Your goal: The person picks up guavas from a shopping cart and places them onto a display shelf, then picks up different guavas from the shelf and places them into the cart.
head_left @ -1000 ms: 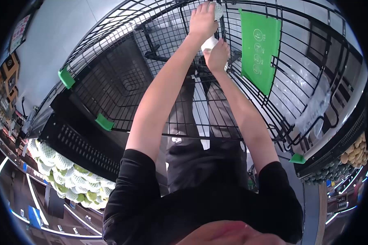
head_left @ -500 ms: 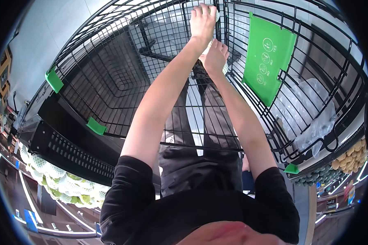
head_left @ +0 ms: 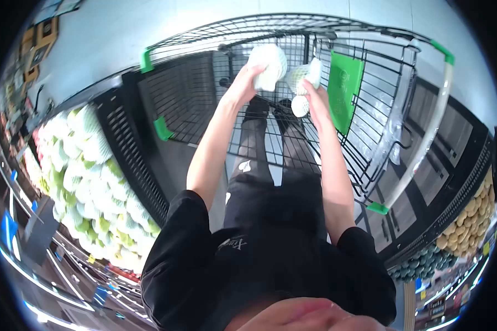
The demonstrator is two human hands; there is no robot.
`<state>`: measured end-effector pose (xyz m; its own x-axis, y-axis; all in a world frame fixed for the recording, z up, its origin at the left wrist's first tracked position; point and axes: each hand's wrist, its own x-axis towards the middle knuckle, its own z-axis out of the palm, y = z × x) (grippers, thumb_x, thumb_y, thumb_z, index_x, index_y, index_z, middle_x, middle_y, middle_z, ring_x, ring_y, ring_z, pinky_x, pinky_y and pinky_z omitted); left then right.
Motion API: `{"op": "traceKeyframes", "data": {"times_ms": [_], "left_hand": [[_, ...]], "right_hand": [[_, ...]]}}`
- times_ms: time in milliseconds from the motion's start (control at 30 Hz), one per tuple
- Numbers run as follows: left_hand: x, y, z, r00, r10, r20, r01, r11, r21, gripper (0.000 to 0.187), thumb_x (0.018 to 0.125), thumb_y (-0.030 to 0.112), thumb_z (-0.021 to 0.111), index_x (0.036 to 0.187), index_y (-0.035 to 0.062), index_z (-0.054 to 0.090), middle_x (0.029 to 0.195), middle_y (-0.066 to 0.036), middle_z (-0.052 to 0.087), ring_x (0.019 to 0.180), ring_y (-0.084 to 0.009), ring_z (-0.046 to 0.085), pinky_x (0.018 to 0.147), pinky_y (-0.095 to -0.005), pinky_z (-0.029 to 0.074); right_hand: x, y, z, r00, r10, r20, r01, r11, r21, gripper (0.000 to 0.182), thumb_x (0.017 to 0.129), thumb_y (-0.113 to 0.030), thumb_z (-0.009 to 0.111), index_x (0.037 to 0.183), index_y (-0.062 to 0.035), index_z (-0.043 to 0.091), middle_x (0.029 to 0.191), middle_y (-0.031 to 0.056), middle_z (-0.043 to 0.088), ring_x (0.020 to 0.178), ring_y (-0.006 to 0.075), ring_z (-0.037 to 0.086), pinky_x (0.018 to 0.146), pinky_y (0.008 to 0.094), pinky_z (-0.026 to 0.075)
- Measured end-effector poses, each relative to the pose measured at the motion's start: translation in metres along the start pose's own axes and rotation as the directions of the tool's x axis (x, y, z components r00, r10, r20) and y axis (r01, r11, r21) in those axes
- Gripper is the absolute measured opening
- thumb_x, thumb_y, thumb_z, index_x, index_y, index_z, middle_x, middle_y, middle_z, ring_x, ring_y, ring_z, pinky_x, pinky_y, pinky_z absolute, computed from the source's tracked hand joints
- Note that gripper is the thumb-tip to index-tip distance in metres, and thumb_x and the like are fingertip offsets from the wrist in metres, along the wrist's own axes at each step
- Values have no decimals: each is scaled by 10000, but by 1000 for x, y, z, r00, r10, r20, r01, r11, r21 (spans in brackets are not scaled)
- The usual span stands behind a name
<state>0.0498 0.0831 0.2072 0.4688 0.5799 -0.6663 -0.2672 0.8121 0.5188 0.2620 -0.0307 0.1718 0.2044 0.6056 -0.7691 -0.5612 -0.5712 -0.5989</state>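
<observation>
My left hand (head_left: 245, 83) is closed on a pale round fruit in a white foam net (head_left: 267, 63), above the black wire shopping cart (head_left: 196, 99). My right hand (head_left: 317, 98) grips a second net-wrapped fruit (head_left: 300, 77), yellowish green through its white foam sleeve. Just below it, a smaller white netted piece (head_left: 300, 106) shows against the same hand. Both hands are raised over the basket, apart from each other, with my legs and shoes visible through the wires beneath.
A green sign panel (head_left: 345, 91) hangs on the cart's right side, beside clear plastic (head_left: 389, 129). Green fruits in foam nets (head_left: 88, 182) fill a black-edged stand at left. Brown produce (head_left: 469, 218) and dark green produce (head_left: 425, 262) lie at right.
My hands have come back from deep in the cart and moved apart, each bringing a net-wrapped fruit into clear sight. The view has shifted, showing more of the fruit stand and the cart handle.
</observation>
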Motion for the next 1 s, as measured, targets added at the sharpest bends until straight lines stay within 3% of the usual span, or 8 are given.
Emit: {"op": "traceKeyframes", "data": {"times_ms": [167,333,433,567,700,767,867,1000], "left_hand": [[-192,81,73,917,317,240,-271,940,-208,1077,696,614,812,1478,7,385,1354,-223,561,1170,-378,614,988,-436,512],[-317,113,125,701,651,290,-377,684,-625,1217,618,774,802,1461,15,359,1241,-183,552,1109,-323,552,979,-434,446],[-375,120,140,523,800,292,-382,527,-759,1263,545,819,805,1377,-46,409,1155,-214,590,1068,-316,575,909,-417,463],[-447,102,121,313,892,326,-583,451,-676,1328,516,877,768,1353,-88,407,994,-237,623,910,-316,620,807,-399,490],[-534,70,93,181,917,356,-735,366,-570,1371,495,919,737,1325,-127,424,912,-241,640,793,-320,650,735,-391,520],[-586,41,77,281,928,244,-797,368,-479,1300,490,883,768,1302,-85,465,838,-205,623,654,-252,603,694,-330,481],[-648,-8,50,233,967,102,-889,254,-381,1312,487,910,749,1276,-101,472,840,-219,638,661,-256,626,733,-355,502],[-730,-67,16,86,972,-218,-996,81,-32,1186,564,736,839,1335,-79,457,1172,-194,589,1063,-294,607,933,-394,510]], "right_hand": [[-127,-121,62,864,-266,428,200,961,193,636,903,-283,743,1377,57,490,1317,118,619,1223,201,576,1064,346,428],[-215,-180,114,688,-278,670,179,960,215,1020,742,-526,831,1485,12,385,1443,219,510,1374,303,484,1139,487,408],[-280,-208,161,267,-160,950,42,987,154,1173,652,-640,849,1489,25,366,1395,290,516,1310,378,529,1115,479,427],[-354,-172,226,-197,-127,972,-235,969,79,1179,576,-719,847,1330,108,477,1115,282,638,1011,406,628,956,462,490],[-430,-108,268,-429,14,903,-366,911,-189,1089,619,-739,817,1216,123,524,985,239,646,995,387,615,886,462,493],[-455,-58,285,-557,-23,830,-442,855,-273,1270,566,-806,808,1311,159,452,1067,258,650,1096,393,606,954,486,495],[-493,-3,297,-616,87,783,-400,821,-407,1262,573,-805,808,1321,147,453,1076,255,644,1060,392,624,935,496,499],[-555,38,314,-358,203,911,-75,967,-245,1173,619,-678,864,1377,108,435,1166,225,635,1086,379,645,931,472,545]]}}
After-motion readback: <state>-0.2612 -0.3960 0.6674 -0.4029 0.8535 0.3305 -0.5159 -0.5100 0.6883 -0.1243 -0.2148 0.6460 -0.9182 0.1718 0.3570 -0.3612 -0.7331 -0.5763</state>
